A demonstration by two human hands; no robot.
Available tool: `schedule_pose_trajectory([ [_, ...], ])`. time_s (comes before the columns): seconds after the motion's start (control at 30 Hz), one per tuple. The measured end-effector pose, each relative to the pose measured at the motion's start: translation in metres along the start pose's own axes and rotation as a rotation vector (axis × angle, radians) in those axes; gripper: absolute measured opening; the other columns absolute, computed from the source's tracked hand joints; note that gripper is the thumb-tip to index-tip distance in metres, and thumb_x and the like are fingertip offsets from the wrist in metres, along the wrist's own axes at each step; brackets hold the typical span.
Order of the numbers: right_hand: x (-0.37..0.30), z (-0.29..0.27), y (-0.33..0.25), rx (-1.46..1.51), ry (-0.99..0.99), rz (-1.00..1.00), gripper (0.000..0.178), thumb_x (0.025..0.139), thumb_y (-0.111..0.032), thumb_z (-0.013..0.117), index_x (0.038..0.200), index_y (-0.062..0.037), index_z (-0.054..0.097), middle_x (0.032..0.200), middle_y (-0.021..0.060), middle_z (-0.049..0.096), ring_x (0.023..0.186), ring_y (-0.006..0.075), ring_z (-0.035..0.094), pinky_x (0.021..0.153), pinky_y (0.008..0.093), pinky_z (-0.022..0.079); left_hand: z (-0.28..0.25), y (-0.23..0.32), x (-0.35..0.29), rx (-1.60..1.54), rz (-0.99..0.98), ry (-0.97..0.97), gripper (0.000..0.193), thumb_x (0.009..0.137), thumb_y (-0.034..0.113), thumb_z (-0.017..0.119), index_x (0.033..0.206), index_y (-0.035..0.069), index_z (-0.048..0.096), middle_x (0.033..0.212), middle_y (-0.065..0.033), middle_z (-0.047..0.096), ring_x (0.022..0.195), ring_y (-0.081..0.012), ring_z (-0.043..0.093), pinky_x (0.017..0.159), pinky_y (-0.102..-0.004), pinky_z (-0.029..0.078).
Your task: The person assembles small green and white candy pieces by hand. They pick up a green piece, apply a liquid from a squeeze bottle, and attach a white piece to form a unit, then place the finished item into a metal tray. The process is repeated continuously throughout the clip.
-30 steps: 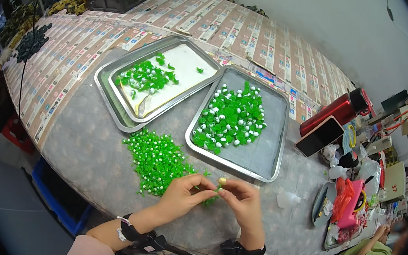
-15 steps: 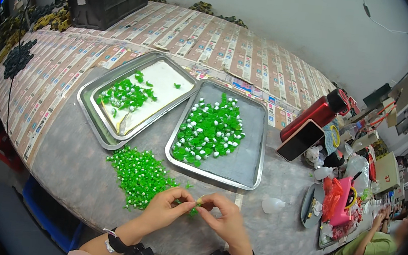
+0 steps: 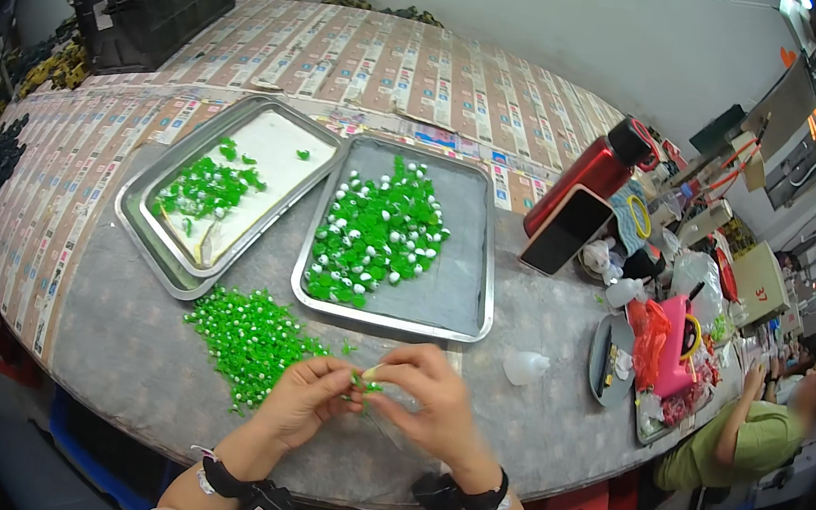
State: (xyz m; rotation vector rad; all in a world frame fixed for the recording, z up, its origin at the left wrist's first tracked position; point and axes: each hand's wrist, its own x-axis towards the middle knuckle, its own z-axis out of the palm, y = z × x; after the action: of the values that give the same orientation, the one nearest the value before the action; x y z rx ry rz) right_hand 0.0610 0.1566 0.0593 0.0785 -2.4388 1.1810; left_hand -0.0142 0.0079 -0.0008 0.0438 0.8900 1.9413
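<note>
Between the thumb and fingers of my left hand [image 3: 307, 401] a small green plastic piece [image 3: 359, 382] is pinched. My right hand [image 3: 432, 399] is right beside it, thumb and index finger apart on either side of the piece, with a pale yellowish bit [image 3: 373, 371] at the index fingertip. Whether that bit is a finger covering or a loose part, I cannot tell. Just left of my hands lies a loose pile of small green pieces with white dots [image 3: 247, 342]. Beyond them, a metal tray [image 3: 474, 252] holds green pieces with white balls [image 3: 381, 227].
At the left, a second metal tray [image 3: 141, 255] holds a white-bottomed tray [image 3: 283, 155] with more green pieces. A small translucent bottle [image 3: 525, 367], a phone [image 3: 568, 230], a red flask [image 3: 593, 175] and a pink holder [image 3: 671, 351] stand to the right. A person in green [image 3: 745, 435] sits far right.
My right index finger and thumb have spread from their pinch. My left hand keeps the small green piece. The whole view has turned slightly, so the trays appear further left.
</note>
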Motion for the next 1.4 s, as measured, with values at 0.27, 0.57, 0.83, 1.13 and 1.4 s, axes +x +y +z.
schedule_pose_trajectory([
  [0.27,-0.065,-0.097,0.051,-0.007,0.948,0.314,0.029,0.070,-0.005,0.059,0.098,-0.0028,0.050,0.087,0.0046,0.052,0.083,0.0136,0.048,0.072,0.0261,0.038,0.004,0.003,0.001,-0.085,0.077,0.052,0.014,0.082,0.011,0.049,0.092,0.002,0.052,0.077,-0.0033,0.055,0.070,-0.0097,0.054,0.068,-0.0269,0.049],
  [0.57,-0.086,-0.081,0.107,-0.087,0.377,0.676,0.047,0.069,-0.017,0.065,0.107,0.0013,0.044,0.104,0.0098,0.052,0.094,0.0176,0.049,0.079,0.0261,0.038,0.001,0.002,0.001,-0.073,0.074,0.001,0.015,0.083,0.012,0.049,0.092,0.002,0.051,0.079,-0.0036,0.055,0.072,-0.0099,0.054,0.067,-0.0257,0.048],
  [0.83,-0.021,-0.044,0.022,0.246,0.572,0.212,0.053,0.071,-0.042,0.060,0.098,0.0015,0.044,0.083,0.0072,0.053,0.069,0.0102,0.049,0.058,0.0201,0.037,-0.002,0.005,-0.002,-0.021,0.035,-0.004,0.017,0.080,0.009,0.053,0.093,-0.001,0.054,0.081,-0.0073,0.059,0.073,-0.0130,0.058,0.069,-0.0242,0.048],
  [1.13,-0.005,-0.001,0.006,0.236,0.761,0.087,0.061,0.051,-0.051,0.073,0.079,-0.0050,0.044,0.067,0.0003,0.043,0.060,0.0097,0.041,0.051,0.0208,0.031,-0.004,0.006,-0.002,-0.051,0.015,0.021,0.016,0.078,0.008,0.056,0.091,0.000,0.055,0.079,-0.0078,0.060,0.070,-0.0131,0.058,0.067,-0.0252,0.049],
  [1.4,-0.011,0.008,0.000,0.095,0.627,0.057,0.058,0.057,-0.056,0.065,0.071,-0.0057,0.039,0.059,0.0005,0.037,0.051,0.0101,0.035,0.047,0.0228,0.029,-0.006,0.005,-0.001,-0.062,0.006,0.002,0.012,0.077,0.008,0.056,0.087,0.001,0.055,0.077,-0.0074,0.059,0.068,-0.0128,0.058,0.065,-0.0258,0.049],
])
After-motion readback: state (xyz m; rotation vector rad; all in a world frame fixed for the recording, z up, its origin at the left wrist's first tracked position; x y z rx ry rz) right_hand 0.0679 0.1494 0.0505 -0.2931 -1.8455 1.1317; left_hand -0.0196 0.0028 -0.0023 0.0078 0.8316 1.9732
